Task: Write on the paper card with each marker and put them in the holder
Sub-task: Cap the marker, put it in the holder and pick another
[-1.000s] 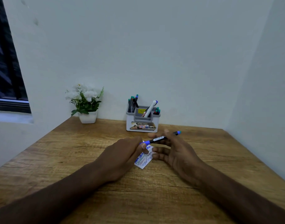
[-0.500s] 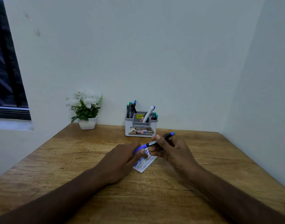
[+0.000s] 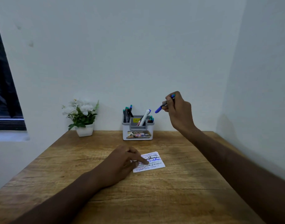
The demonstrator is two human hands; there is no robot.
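While the card waits: the left hand (image 3: 122, 160) rests straight fingers on the scribbled white paper card (image 3: 150, 161) on the wooden tabletop (image 3: 179, 191).
Change: the right hand (image 3: 176, 109) has lifted away, its grip pinching the capped blue-and-black marker (image 3: 162, 106) above the grey-and-white holder (image 3: 137, 129).
Meaning: writing looks done; dropping it in comes next.

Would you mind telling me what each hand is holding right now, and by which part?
The right hand pinches the capped blue marker by its rear barrel. The left hand holds nothing; it rests on the white paper card.
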